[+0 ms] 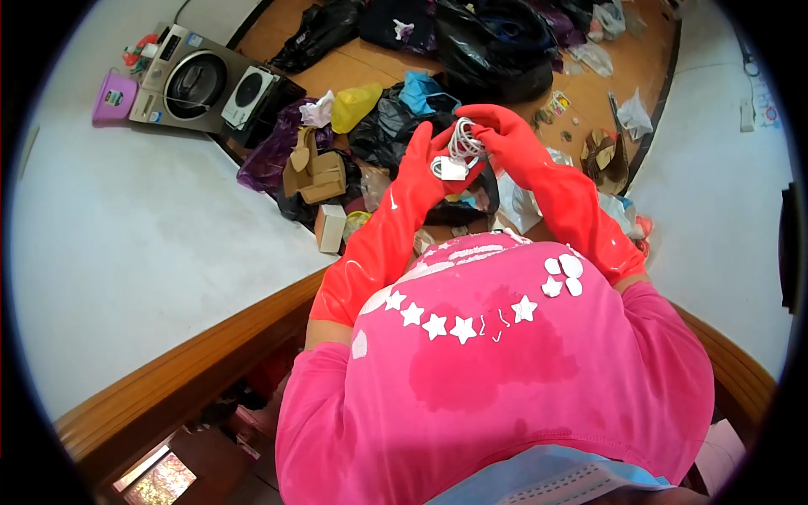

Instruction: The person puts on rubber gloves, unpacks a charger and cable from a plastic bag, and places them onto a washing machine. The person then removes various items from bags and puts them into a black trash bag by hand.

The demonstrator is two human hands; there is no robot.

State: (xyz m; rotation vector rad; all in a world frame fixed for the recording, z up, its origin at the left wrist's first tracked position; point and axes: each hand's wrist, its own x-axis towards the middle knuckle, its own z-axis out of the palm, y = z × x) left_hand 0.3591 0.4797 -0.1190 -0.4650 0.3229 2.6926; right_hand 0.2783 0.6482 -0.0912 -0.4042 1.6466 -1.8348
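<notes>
Both hands wear long red rubber gloves and meet in front of the chest. My left hand is closed around the lower part of a coiled white cable, beside a small white block that looks like a plug or adapter. On the upper right of the coil, my right hand curls its fingers over the cable. Behind and below the hands lie black plastic bags and a blue bag.
A washing machine and a purple basin stand at the upper left. Cardboard, a white box, a yellow bag and more bags litter the tiled floor. White walls rise on both sides.
</notes>
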